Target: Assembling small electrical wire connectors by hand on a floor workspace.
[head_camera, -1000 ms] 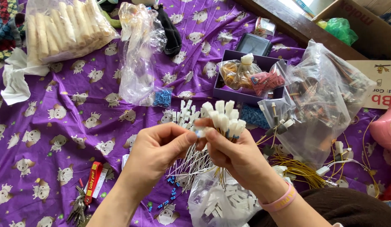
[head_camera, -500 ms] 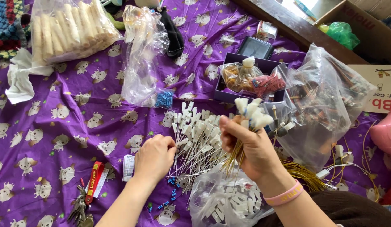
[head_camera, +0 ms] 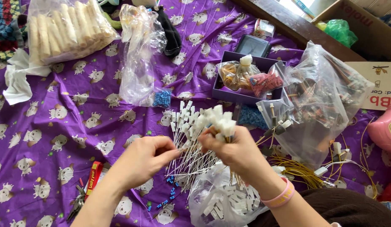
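Observation:
My right hand (head_camera: pixel 237 151) grips a bundle of thin wires with white plastic connectors (head_camera: pixel 218 120) sticking up above my fingers. My left hand (head_camera: pixel 147 157) pinches a single white wire from the loose pile of white-tipped wires (head_camera: pixel 185 138) spread on the purple patterned cloth (head_camera: pixel 69 126). The two hands almost touch over that pile. A clear bag of small white connectors (head_camera: pixel 223 201) lies just below my right wrist, which wears a pink band.
A large clear bag of dark parts (head_camera: pixel 325 101), a purple tray (head_camera: pixel 229 94) holding small bags, a bag of beige sticks (head_camera: pixel 65 27), a crumpled clear bag (head_camera: pixel 139 54), yellow wires (head_camera: pixel 296 170), small blue pieces (head_camera: pixel 168 195), keys with a red strap (head_camera: pixel 88 189), a pink object (head_camera: pixel 384 128).
My right hand swung out to the right with the bundle, then came back toward the left hand. My left hand dropped to the pile and now pinches a wire.

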